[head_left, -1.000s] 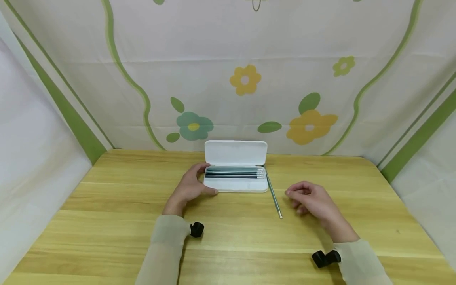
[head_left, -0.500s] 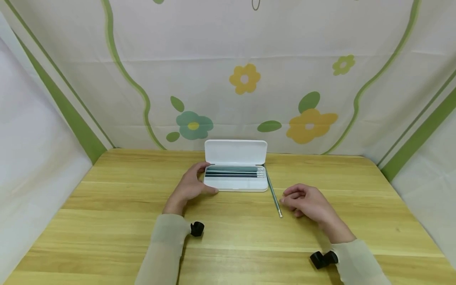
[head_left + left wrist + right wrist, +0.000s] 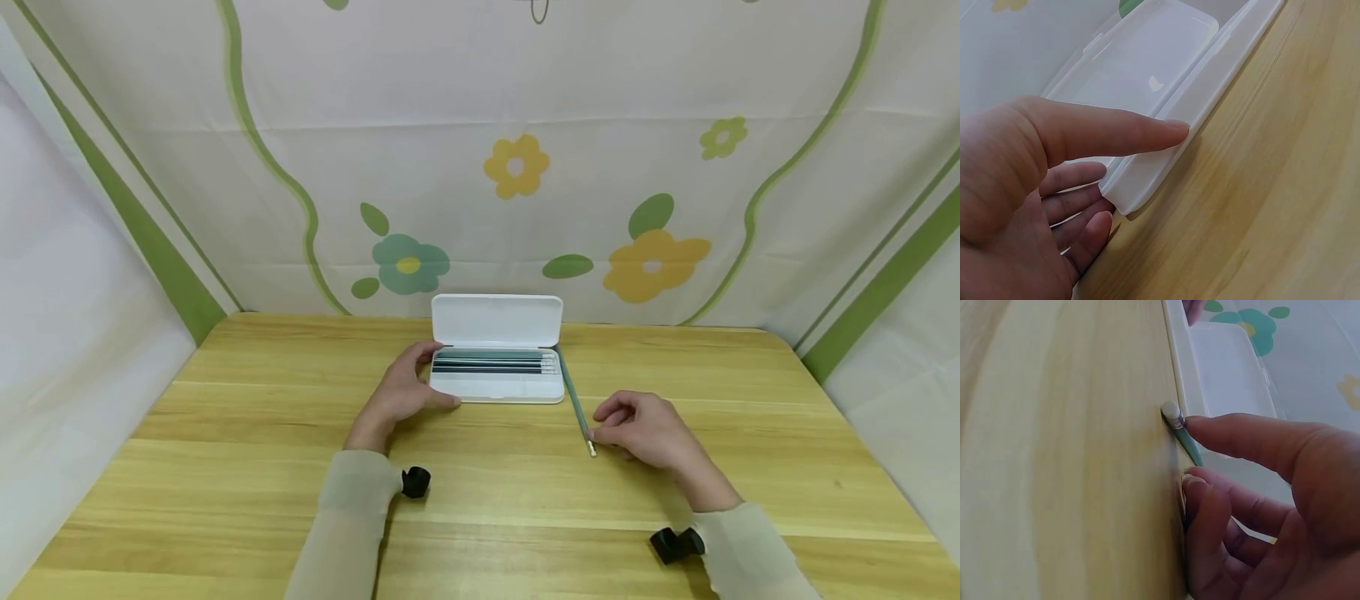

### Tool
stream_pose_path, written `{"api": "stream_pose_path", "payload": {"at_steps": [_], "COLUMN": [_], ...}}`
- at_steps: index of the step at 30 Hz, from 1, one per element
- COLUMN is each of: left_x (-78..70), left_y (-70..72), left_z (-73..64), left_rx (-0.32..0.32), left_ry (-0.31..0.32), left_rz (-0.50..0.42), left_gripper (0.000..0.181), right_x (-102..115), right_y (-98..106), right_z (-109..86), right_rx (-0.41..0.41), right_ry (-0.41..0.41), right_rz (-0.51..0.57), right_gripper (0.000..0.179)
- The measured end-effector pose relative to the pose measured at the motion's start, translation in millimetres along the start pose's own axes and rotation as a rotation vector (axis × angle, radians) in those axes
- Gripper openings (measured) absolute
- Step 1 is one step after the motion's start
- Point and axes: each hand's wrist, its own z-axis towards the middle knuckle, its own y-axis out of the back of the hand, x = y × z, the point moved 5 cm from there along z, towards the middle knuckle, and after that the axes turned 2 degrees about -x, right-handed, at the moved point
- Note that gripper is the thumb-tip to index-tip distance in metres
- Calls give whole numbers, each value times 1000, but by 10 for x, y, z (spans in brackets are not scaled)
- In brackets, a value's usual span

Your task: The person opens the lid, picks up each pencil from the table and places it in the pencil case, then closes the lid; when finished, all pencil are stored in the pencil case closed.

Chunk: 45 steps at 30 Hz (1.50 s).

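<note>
A white pencil case (image 3: 495, 389) lies on the table with its lid (image 3: 497, 320) tilted back. Several dark green pencils (image 3: 487, 363) with white erasers rest side by side in its rear half. My left hand (image 3: 401, 387) holds the case's left end, thumb along the front wall (image 3: 1154, 159) and the other fingers around the end. One loose green pencil (image 3: 573, 400) slants along the case's right side, its eraser toward me. My right hand (image 3: 648, 429) touches this pencil near the eraser (image 3: 1171, 411) with the thumb tip; its bent fingers (image 3: 1210, 512) stand apart from the thumb.
The wooden table (image 3: 495, 533) reaches back to a white cloth (image 3: 450, 92) with printed flowers. Side cloths flank the table left and right. Each sleeve carries a black wrist camera, one on the left (image 3: 416, 482) and one on the right (image 3: 677, 546).
My right hand has moved left to the loose pencil, and its thumb now touches it near the eraser. The left hand and the case stay in place.
</note>
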Motion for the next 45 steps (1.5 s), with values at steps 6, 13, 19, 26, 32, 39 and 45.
{"api": "stream_pose_path", "payload": {"at_steps": [6,13,19,26,32,39,45], "left_x": [5,6,24,32,19,34,40], "left_y": [11,14,16,11,11,24,45], "left_z": [-8,-11,-18,-25,-24,-13,-22], "left_rx": [3,4,5,17,20,14,14], "left_ry": [-1,0,5,9,7,7,6], "left_rz": [-22,-27,-20,-40,-50,-38,-40], "left_gripper": [94,95,94,93,93,93,93], "right_x": [0,-18,-84,-202,-345,-482,-529], "right_y": [11,119,206,301,386,466,485], "right_z": [-7,7,12,20,55,105,123], "right_rx": [-22,-96,-97,-65,-6,45,74], "right_ry": [7,39,21,3,-40,-62,-72], "right_rz": [-43,-223,-283,-225,5,243,319], "right_gripper": [25,15,17,18,27,41,47]}}
